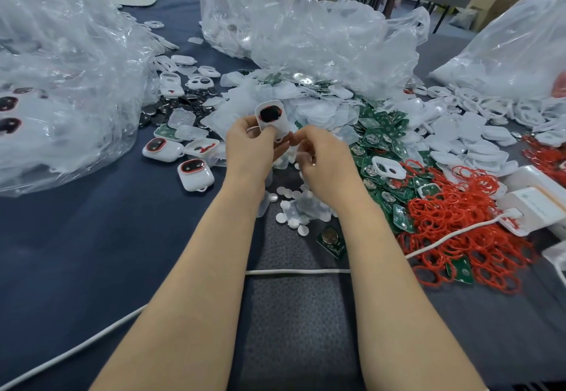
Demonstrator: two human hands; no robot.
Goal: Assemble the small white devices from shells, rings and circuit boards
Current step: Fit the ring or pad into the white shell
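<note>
My left hand (249, 145) grips a small white shell (272, 118) with a dark window ringed in red, held upright above the table. My right hand (321, 158) is beside it, fingers curled, its fingertips pinching at the shell's lower right edge. A heap of green circuit boards (379, 145) lies to the right, red rings (459, 222) spread at the right front, and white shells (477, 133) are piled further right. Two assembled white devices (196, 173) lie on the cloth to the left. Small white discs (291, 213) lie under my hands.
Large clear plastic bags stand at the left (61, 90), centre back (306, 29) and right (514, 54). A white cable (294, 272) crosses the dark blue cloth (122, 237) in front. White boxes (533, 207) sit at the right edge. Dark round discs (171, 109) lie left of centre.
</note>
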